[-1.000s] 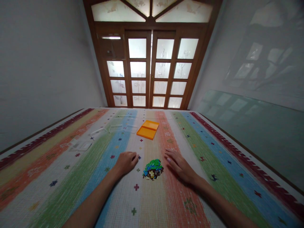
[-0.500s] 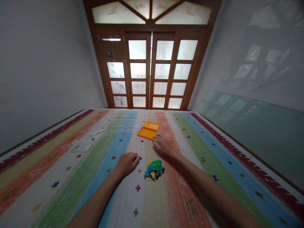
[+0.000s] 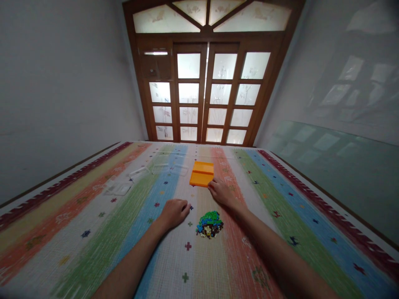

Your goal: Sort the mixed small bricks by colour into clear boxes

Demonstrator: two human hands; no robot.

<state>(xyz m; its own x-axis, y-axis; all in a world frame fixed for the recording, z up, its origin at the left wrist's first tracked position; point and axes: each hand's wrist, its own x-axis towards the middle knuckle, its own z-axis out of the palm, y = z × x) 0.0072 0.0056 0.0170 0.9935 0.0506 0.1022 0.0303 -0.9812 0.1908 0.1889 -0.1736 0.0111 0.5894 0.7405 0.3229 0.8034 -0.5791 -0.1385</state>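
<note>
The orange tray [image 3: 202, 174] lies flat on the striped mat [image 3: 93, 232], beyond the pile of small pieces [image 3: 210, 224], toward the wooden door [image 3: 205, 91]. I see the right hand [image 3: 220, 193] at the tray's near right corner, with the fingertips touching its edge; whether they already pinch it or only rest against it, I cannot tell. The tray looks to me like thin, stiff plastic, light and a little slippery, with a low ridge across the middle, so I judge the rim at a corner is the good place to take it, thumb on top and fingers under. The left hand [image 3: 174, 211] rests on the mat just to the left of the pile, loosely curled with the knuckles up, and I cannot see if anything is inside it. The pile itself is a heap of very small green, blue, brown and pale pieces, loose and easy to scatter; it lies between the two forearms, near the tray, so a low sweep of the wrist could disturb it. Left of the tray, some clear plastic trays [image 3: 140, 178] are spread over the mat, hard to make out. Nothing stands between the right hand and the tray.
</note>
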